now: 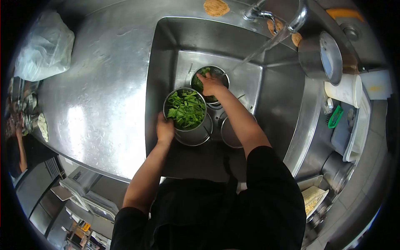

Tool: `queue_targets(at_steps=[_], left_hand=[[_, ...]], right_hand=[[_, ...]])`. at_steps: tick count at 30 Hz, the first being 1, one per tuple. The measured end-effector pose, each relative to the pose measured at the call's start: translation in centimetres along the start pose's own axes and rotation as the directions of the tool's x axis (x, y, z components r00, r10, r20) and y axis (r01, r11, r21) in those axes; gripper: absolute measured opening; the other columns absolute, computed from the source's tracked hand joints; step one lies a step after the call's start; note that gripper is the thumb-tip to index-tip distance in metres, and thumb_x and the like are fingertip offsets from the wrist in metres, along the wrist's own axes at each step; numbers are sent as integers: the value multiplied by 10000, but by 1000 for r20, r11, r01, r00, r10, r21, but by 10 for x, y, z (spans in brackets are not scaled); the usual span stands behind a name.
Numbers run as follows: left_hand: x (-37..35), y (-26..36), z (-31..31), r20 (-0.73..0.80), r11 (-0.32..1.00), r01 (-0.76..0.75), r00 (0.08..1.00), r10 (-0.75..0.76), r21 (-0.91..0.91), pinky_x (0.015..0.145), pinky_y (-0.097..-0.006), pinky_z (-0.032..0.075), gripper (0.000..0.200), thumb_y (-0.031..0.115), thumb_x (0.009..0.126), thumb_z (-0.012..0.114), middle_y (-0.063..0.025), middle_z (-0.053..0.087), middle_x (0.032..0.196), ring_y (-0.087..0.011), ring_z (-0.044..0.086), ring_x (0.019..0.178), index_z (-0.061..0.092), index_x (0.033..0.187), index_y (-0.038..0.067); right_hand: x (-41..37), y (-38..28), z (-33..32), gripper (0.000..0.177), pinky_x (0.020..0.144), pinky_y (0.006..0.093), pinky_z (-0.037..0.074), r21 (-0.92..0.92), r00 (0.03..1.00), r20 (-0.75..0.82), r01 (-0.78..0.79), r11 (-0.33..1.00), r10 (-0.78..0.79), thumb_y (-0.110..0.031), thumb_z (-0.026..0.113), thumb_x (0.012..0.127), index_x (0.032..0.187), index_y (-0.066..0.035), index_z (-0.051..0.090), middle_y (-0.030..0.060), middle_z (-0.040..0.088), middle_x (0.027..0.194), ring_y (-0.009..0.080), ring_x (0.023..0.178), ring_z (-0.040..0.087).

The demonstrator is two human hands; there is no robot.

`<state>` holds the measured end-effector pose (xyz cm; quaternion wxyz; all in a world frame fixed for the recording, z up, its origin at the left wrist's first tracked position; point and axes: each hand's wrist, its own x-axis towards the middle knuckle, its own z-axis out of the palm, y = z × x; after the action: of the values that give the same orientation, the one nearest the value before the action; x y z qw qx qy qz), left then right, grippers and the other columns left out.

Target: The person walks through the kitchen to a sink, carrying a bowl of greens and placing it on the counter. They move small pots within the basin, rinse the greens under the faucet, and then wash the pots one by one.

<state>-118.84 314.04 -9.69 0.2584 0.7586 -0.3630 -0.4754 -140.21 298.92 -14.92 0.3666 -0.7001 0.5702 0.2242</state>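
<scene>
A round metal pot [188, 134] full of chopped leafy greens [186, 110] leans in the sink's near left part. My left hand [165, 130] grips its outer left side, with some fingers hidden behind the wall. Farther back, a second metal pot [227, 79] stands in the sink, holding more greens and apparently water. My right hand [211, 85] reaches into it, fingers stretched out over the leaves. Water [266, 46] runs from the faucet [298, 21] toward this second pot. Under my right forearm sits another round metal vessel [228, 133], partly covered.
The steel sink [166, 66] has a raised rim. A plastic bag [46, 48] lies on the left counter [104, 62]. A steel pot [312, 58], a white container [343, 91] and a green brush [335, 117] stand right. Another person's arm [21, 150] shows far left.
</scene>
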Motion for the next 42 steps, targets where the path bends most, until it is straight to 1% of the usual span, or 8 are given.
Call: queue_targets(at_steps=[9,13,21,25,29,32,38,42], left_hand=[[3,-13,-1,3,998,28,1000,-28,60,918,-372,397,365,35,807,459,-197,573,1115,-329,543,1071,472,1172,25],[-1,-8,1,11,999,22,1000,-23,46,900,-377,410,372,32,807,458,-196,584,1088,-329,556,1045,465,1179,27],[-8,11,-2,-17,994,9,1000,-7,107,812,-366,459,370,37,808,460,-207,585,1052,-315,599,931,456,1178,33],[-8,8,-4,4,995,101,995,-102,23,828,-373,451,365,44,811,464,-201,586,1063,-320,592,954,460,1176,46],[-2,-8,-2,4,995,-27,1000,27,95,882,-377,422,352,59,823,468,-193,581,1094,-335,562,1033,461,1175,49],[4,-9,2,14,999,29,999,-30,31,906,-383,405,351,66,828,469,-200,575,1112,-346,543,1064,461,1178,49],[19,-1,4,11,988,-72,997,72,138,898,-407,408,364,86,814,477,-221,570,1112,-374,527,1072,471,1177,60],[15,35,6,-12,961,-77,996,83,264,863,-430,430,349,101,806,481,-215,602,1048,-385,559,1011,487,1154,75]], right_hand=[[38,26,16,835,1059,338,287,256,937,276,141,956,-212,-278,641,705,1417,-110,239,184,249,1447,304,1314,299],[49,37,34,894,1025,337,335,302,931,335,43,952,-149,-336,653,704,1425,-74,193,153,281,1442,276,1289,350],[42,21,53,506,906,382,427,431,986,120,-154,889,113,-349,623,719,1055,29,614,212,602,1102,329,1067,560],[36,26,34,582,908,401,429,491,977,213,-132,861,28,-323,646,719,1163,39,541,223,533,1210,334,1136,510],[25,35,25,773,936,468,397,801,959,257,-281,528,120,-220,685,686,1330,33,340,230,273,1415,365,1252,371],[24,43,23,691,908,445,424,856,944,210,-303,418,255,-197,685,681,1274,37,417,227,380,1344,344,1212,423],[-3,56,17,281,659,326,547,958,989,133,-146,-247,-65,-77,645,715,976,22,609,124,648,884,223,719,649],[-74,11,-27,353,729,323,520,969,992,-68,40,-246,-110,-70,682,673,1014,-16,606,108,642,942,212,812,634]])
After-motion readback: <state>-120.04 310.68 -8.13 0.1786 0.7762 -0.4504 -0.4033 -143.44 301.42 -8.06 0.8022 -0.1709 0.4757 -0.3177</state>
